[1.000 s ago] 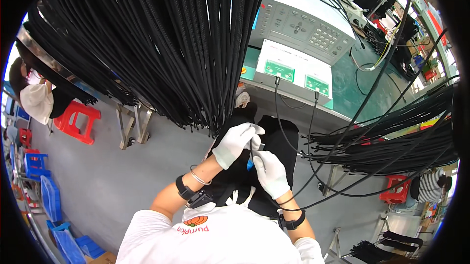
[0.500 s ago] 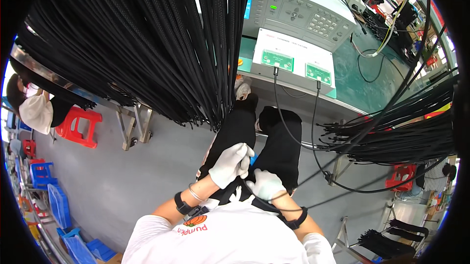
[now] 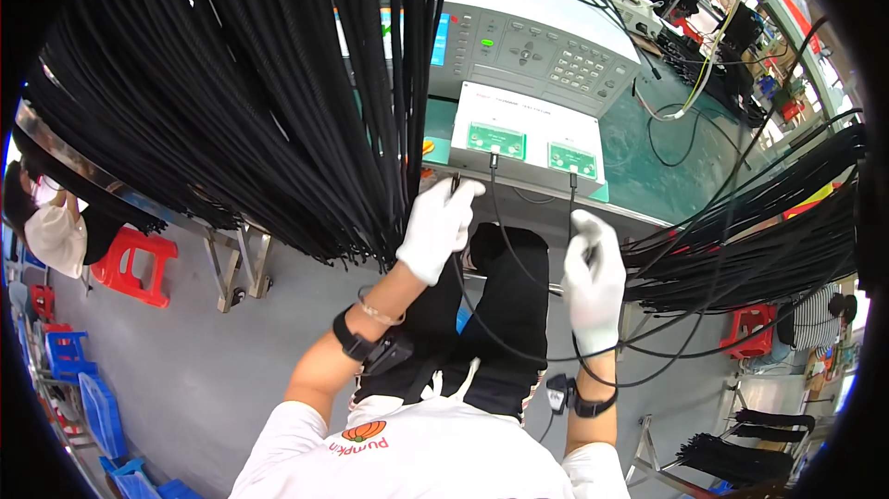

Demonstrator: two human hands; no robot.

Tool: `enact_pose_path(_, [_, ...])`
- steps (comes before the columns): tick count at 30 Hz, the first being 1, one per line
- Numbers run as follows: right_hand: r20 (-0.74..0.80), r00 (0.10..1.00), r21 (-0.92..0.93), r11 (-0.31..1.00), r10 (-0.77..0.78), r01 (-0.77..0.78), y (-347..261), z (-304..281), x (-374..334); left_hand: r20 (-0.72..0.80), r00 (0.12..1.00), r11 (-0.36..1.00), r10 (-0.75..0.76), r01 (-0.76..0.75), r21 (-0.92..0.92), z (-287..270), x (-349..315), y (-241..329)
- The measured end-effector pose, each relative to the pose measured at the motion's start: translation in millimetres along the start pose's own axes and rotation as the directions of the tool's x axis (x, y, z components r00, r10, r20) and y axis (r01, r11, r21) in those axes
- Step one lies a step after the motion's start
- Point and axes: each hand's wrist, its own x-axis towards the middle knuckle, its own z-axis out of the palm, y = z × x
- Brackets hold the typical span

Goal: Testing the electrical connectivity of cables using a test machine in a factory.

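My left hand (image 3: 439, 229), in a white glove, is closed on a black cable whose dark plug end (image 3: 456, 184) pokes up past the fingertips. That cable hangs from the hand in a loop (image 3: 500, 340) over my lap. To the right, my gloved right hand (image 3: 593, 277) has its fingers curled around a dark piece of cable (image 3: 591, 256), mostly hidden by the glove. Just beyond both hands is a white test box (image 3: 528, 108) with two green socket boards. One lead's plug (image 3: 494, 161) sits in the left board, and another plug (image 3: 573, 180) in the right.
Behind the box stands a grey tester (image 3: 546, 59) with a keypad and screen, on a green bench top (image 3: 639, 152). Thick bundles of black cables (image 3: 250, 110) hang at left, and more cables (image 3: 741, 249) at right. Red stools (image 3: 137, 266) and seated people are farther off.
Both hands have moved away from my lap toward the test box and spread apart. The plug end now shows above my left fingers. My view has shifted slightly.
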Motion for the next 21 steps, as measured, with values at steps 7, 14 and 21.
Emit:
enact_pose_path(7, [-0.027,0.979,-0.015,0.979,0.202,-0.202,45,11,62,0.031,1.000,0.999,0.006,-0.007,0.043,24,39,12])
enact_pose_path(14, [-0.037,0.998,0.054,0.997,0.055,-0.053,31,11,49,0.002,0.995,0.962,0.104,-0.101,0.253,32,15,1])
enact_pose_path(21, [-0.074,0.983,-0.297,0.938,0.165,-0.180,45,-11,16,0.060,0.998,0.969,-0.001,-0.014,0.247,30,10,-18])
